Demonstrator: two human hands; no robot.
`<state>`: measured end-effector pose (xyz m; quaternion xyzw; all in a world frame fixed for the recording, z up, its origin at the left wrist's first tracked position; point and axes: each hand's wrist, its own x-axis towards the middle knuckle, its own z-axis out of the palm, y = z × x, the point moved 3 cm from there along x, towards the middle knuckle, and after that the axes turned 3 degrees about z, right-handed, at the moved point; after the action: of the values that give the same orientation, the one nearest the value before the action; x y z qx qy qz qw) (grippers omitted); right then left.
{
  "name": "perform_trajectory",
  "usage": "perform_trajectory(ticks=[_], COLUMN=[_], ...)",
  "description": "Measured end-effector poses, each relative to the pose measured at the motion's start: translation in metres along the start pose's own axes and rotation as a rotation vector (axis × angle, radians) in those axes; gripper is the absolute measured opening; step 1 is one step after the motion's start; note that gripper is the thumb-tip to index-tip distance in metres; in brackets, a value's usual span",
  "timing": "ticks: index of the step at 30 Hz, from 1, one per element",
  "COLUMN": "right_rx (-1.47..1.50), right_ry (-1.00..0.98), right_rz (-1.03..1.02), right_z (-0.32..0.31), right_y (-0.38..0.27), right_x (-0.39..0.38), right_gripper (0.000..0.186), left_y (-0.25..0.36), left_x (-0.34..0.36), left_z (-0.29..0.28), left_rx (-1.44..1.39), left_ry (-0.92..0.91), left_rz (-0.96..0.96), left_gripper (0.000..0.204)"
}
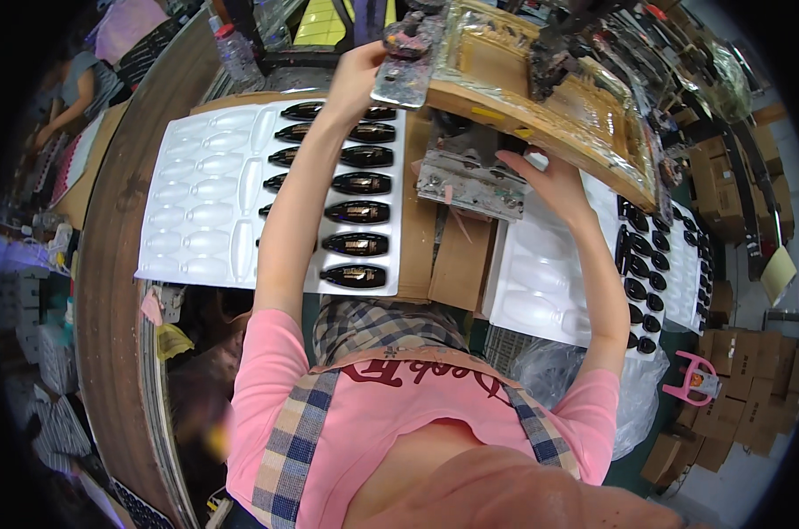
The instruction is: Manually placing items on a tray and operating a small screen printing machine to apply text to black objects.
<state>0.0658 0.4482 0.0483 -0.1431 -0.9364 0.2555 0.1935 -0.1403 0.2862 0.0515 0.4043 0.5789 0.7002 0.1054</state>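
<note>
At the near left end of a wooden-framed printing screen (488, 104), my left hand (355, 78) grips its paint-stained metal clamp (401, 86); the fingertips are hidden behind it. The screen is tilted above a grey metal fixture (470, 181). My right hand (554, 182) reaches under the screen's edge at the fixture's right end. Its thumb and fingers are curled toward each other, and the shadow hides what lies between them. Under my left forearm, black bottles (357, 212) with gold print lie in rows in a white moulded tray (210, 189).
Another white tray (541, 291) lies to the right, with black bottles (638, 264) in its far part. Cardboard (461, 264) sits between the trays. A red-capped bottle (234, 53) stands at the back left. On the floor at right are a pink stool (692, 379) and stacked cartons (752, 388).
</note>
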Motion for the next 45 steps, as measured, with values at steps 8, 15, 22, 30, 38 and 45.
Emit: perform_trajectory(ticks=[8,15,22,30,38,45], right_rx=[0.042,-0.165,-0.804,-0.576,-0.104,0.382], right_ry=[-0.085,0.155,-0.131,0.126,0.375,0.227], right_rz=[-0.059,0.307,0.919,0.725,0.531,0.26], right_z=[0.015,-0.062,-0.096,-0.102,-0.103,-0.061], right_y=[-0.016,0.064,0.135,0.148,0.115,0.054], right_x=[-0.009,-0.082,-0.164,-0.189,-0.167,-0.092], right_gripper=[0.053,0.061,0.051,0.05,0.034,0.033], left_y=[0.006,0.0,-0.028,-0.013,0.013,-0.022], left_x=[-0.181,-0.279,-0.289,-0.271,-0.15,-0.016], left_z=[-0.133,-0.15,-0.146,-0.134,-0.086,0.031], left_rx=[0.221,0.347,0.476,1.193,0.796,0.636], left_ry=[0.536,0.626,0.554,0.292,0.275,-0.219], left_rz=[-0.222,-0.487,-0.555,-0.546,0.089,0.228], left_gripper=[0.015,0.015,0.022,0.017,0.011,0.016])
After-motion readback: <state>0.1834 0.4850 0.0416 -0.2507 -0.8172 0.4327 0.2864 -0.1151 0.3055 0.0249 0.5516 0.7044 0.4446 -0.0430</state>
